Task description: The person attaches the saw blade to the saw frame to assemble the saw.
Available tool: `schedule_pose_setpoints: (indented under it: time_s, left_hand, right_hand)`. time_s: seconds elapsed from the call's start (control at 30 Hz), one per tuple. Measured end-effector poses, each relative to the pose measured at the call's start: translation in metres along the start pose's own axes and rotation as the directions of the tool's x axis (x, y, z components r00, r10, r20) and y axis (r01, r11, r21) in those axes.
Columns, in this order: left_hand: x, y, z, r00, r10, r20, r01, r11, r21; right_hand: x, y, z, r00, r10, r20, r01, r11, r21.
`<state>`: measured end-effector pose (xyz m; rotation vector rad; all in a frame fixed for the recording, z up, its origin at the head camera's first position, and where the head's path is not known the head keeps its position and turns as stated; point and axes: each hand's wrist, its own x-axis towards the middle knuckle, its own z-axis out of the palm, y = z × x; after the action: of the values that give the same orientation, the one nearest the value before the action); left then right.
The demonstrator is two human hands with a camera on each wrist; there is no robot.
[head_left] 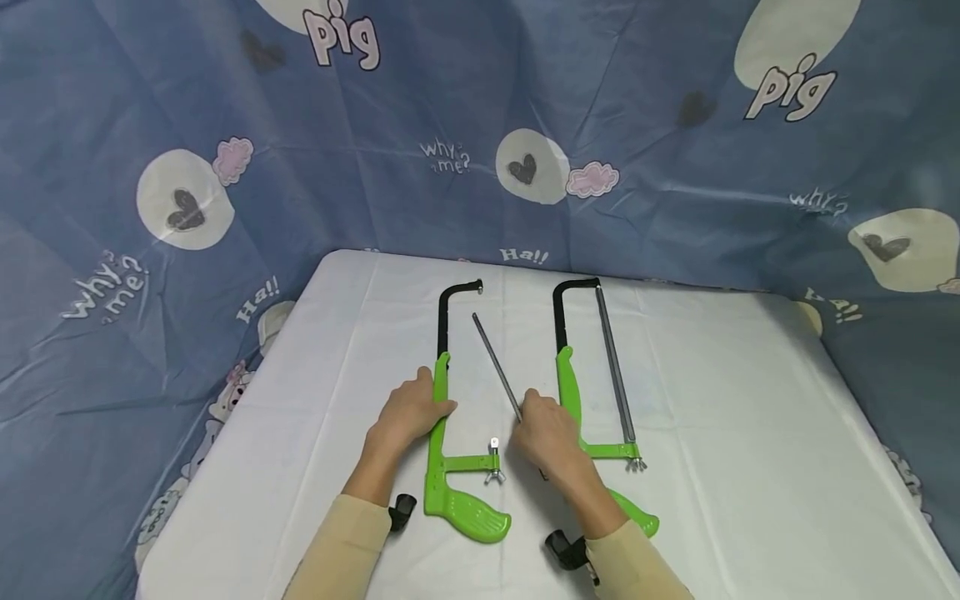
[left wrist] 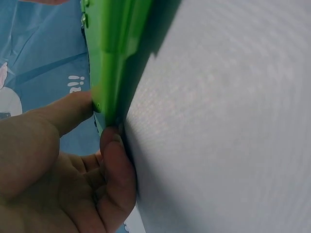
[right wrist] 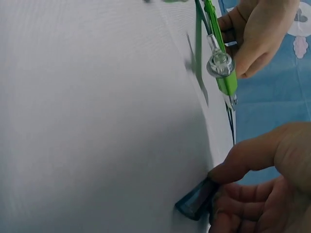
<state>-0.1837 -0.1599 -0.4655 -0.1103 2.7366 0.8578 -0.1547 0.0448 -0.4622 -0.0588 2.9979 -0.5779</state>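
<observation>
My left hand [head_left: 408,408] grips the green frame of a hacksaw [head_left: 476,515], which lies on the white cloth with its black front bow pointing away. No blade spans this frame; a blade pin and wing nut show at its near arm. In the left wrist view, thumb and fingers pinch the frame [left wrist: 111,73] low over the cloth. My right hand [head_left: 547,429] holds a grey hacksaw blade [head_left: 495,358], whose far end slants up and left toward the bow. Its near end [right wrist: 197,198] pokes out between thumb and fingers in the right wrist view.
A second green hacksaw [head_left: 570,387] lies to the right, a grey blade [head_left: 617,367] fitted along it; my right hand and forearm partly cover it. The white-covered table [head_left: 750,433] meets a blue printed cloth [head_left: 420,100] at its back and sides.
</observation>
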Motion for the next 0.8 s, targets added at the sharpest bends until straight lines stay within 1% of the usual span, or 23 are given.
schedule_pose_setpoints:
  time_s: [0.1, 0.27, 0.37, 0.67, 0.8]
  left_hand:
    - [0.0, 0.0, 0.0, 1.0, -0.003, 0.003, 0.003, 1.0, -0.003]
    - [0.001, -0.002, 0.0, 1.0, -0.001, -0.005, 0.001, 1.0, 0.009]
    - [0.001, -0.002, 0.0, 1.0, 0.001, -0.006, -0.001, 1.0, 0.008]
    - [0.001, -0.002, 0.0, 1.0, 0.001, -0.006, -0.001, 1.0, 0.0]
    - [0.001, -0.002, 0.001, 1.0, 0.003, -0.009, -0.003, 1.0, -0.002]
  right_hand:
    - [0.001, 0.003, 0.0, 1.0, 0.003, 0.021, -0.003, 0.999, 0.035]
    - [0.004, 0.01, 0.001, 0.997, 0.03, 0.072, -0.038, 0.993, 0.115]
    - [0.006, 0.013, 0.0, 0.995, 0.042, 0.087, -0.056, 0.986, 0.159]
    - [0.011, 0.02, -0.003, 0.995, -0.001, 0.101, -0.025, 0.966, 0.258]
    - [0.012, 0.023, -0.004, 0.988, -0.055, 0.141, 0.004, 0.94, 0.342]
